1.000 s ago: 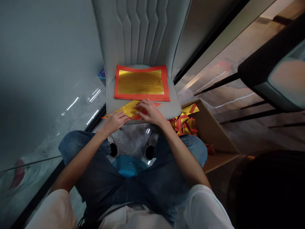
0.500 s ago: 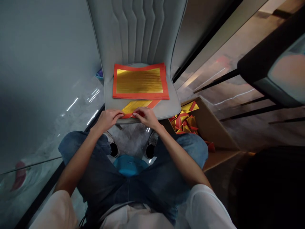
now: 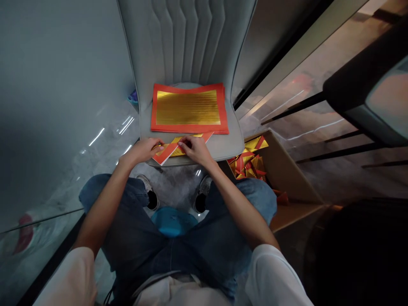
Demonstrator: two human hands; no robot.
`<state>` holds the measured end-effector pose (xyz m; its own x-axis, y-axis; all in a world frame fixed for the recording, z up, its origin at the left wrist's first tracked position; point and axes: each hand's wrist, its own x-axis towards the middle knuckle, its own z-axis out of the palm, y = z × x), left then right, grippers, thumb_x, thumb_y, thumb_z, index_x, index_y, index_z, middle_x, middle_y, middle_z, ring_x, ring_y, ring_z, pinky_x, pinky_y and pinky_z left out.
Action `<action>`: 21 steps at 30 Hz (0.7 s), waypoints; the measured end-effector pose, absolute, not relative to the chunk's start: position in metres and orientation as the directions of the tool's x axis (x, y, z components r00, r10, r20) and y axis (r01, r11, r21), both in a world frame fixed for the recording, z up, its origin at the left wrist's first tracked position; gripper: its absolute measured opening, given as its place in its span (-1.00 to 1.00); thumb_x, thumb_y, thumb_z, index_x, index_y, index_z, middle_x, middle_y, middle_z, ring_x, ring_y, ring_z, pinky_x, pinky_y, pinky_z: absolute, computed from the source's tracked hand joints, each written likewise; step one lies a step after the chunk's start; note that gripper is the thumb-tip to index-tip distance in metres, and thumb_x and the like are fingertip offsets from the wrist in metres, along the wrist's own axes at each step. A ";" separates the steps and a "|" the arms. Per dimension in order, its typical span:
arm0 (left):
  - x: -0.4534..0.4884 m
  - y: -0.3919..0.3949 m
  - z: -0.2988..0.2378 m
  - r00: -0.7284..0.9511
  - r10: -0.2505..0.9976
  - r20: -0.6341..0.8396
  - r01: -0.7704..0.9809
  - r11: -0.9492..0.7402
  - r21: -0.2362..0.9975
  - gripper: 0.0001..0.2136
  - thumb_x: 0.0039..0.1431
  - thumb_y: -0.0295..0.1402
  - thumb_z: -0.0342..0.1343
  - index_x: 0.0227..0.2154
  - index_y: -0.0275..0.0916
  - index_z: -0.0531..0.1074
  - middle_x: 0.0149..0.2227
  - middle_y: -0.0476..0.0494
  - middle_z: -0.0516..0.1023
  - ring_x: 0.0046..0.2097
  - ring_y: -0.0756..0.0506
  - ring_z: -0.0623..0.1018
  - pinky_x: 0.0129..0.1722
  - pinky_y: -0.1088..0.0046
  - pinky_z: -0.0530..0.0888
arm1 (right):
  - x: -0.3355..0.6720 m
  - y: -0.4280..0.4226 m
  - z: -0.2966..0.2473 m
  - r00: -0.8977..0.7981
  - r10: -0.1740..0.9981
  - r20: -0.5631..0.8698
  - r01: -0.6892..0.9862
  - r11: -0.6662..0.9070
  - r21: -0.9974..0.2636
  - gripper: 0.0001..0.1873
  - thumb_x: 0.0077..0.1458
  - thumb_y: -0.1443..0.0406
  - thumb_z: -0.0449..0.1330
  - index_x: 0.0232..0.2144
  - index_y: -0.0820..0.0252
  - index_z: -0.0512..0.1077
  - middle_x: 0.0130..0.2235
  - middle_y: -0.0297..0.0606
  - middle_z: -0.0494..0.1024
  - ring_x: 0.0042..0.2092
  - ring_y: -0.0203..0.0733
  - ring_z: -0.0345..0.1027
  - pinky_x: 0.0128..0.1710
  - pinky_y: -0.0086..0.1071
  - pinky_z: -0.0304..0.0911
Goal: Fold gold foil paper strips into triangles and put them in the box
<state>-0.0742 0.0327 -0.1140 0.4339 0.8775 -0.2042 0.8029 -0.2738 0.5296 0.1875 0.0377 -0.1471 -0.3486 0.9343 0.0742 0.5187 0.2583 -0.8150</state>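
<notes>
A partly folded gold sheet with red border [image 3: 174, 149] lies on the front edge of a grey chair seat [image 3: 228, 144]. My left hand [image 3: 143, 150] pinches its left end, fingers closed on the paper. My right hand [image 3: 195, 149] presses and pinches the fold near the middle. Behind them on the seat rests a flat stack of gold-and-red sheets [image 3: 188, 109].
An open cardboard box [image 3: 280, 170] holding several folded gold-and-red pieces [image 3: 250, 163] stands on the floor to the right of the chair. My knees in jeans and my shoes are below the seat. A dark chair with thin legs [image 3: 357, 85] is at the right.
The sheet has been folded narrower, with a red-edged corner now turned over. Both hands have moved closer together and a little further onto the seat.
</notes>
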 end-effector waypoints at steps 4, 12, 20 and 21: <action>-0.062 0.043 -0.120 0.473 0.875 -0.102 0.797 -0.376 0.472 -0.72 0.37 -0.39 0.10 0.07 -0.27 0.56 0.08 -0.33 0.61 0.15 -0.30 0.58 0.20 0.13 0.48 | 0.184 0.047 -0.146 -0.339 0.939 0.060 0.558 0.252 -0.791 -0.87 0.32 0.33 0.27 -0.23 0.23 0.63 -0.28 -0.18 0.70 -0.32 -0.18 0.45 -0.25 -0.35 0.25; -0.032 0.059 -0.140 0.402 0.916 -0.019 0.778 -0.330 0.534 -0.81 0.43 -0.27 0.16 -0.07 -0.23 0.59 -0.09 -0.24 0.59 -0.04 -0.23 0.60 0.03 0.19 0.54 | 0.178 0.060 -0.146 -0.304 0.953 0.009 0.669 0.220 -0.710 -0.88 0.33 0.34 0.29 -0.17 0.23 0.65 -0.24 -0.14 0.74 -0.28 -0.13 0.53 -0.20 -0.34 0.30; -0.031 0.059 -0.143 0.360 0.933 -0.019 0.797 -0.297 0.526 -0.87 0.41 -0.30 0.20 -0.13 -0.22 0.58 -0.14 -0.25 0.61 -0.04 -0.27 0.57 0.02 0.15 0.50 | 0.173 0.061 -0.146 -0.275 0.961 -0.012 0.739 0.203 -0.642 -0.91 0.33 0.30 0.30 -0.18 0.17 0.62 -0.22 -0.13 0.74 -0.22 -0.04 0.58 -0.19 -0.30 0.33; -0.030 0.059 -0.143 0.359 0.933 -0.014 0.792 -0.297 0.534 -0.87 0.41 -0.30 0.20 -0.14 -0.22 0.58 -0.14 -0.24 0.61 -0.04 -0.27 0.57 0.03 0.15 0.50 | 0.172 0.061 -0.146 -0.273 0.962 -0.012 0.743 0.203 -0.638 -0.91 0.33 0.29 0.30 -0.19 0.16 0.62 -0.22 -0.12 0.73 -0.22 -0.03 0.58 -0.19 -0.29 0.33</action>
